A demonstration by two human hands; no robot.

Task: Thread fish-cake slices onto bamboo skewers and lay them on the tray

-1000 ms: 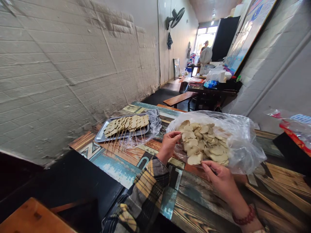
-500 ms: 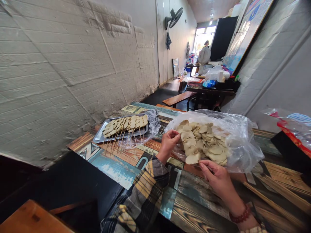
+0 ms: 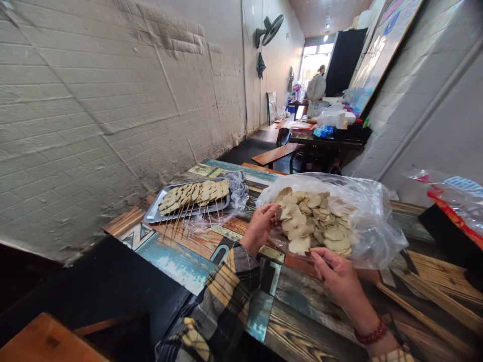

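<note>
A clear plastic bag (image 3: 381, 221) lies spread on the table, heaped with thin, pale beige round slices (image 3: 335, 234). At the heap's left side, a row of overlapping slices (image 3: 296, 223) runs toward me, apparently threaded on a skewer. My left hand (image 3: 260, 226) pinches the edge of a slice at the far end of this row. My right hand (image 3: 332, 269) is closed in a pinch at the near end, on what looks like the skewer's end; most of the skewer is hidden. Finished-looking skewers of slices (image 3: 194, 195) lie on a metal tray (image 3: 151, 215) to the left.
Loose bamboo skewers (image 3: 418, 314) lie at the table's right, below a black box (image 3: 445, 226) with red and clear packaging. Crumpled plastic (image 3: 237, 191) sits beside the tray. Beyond are a bench (image 3: 278, 153), a cluttered table (image 3: 324, 143) and a person (image 3: 317, 85).
The hands keep nearly the same place and grip. My left fingers have shifted very slightly at the row's far end. The view has moved a little, and the distant person has turned slightly.
</note>
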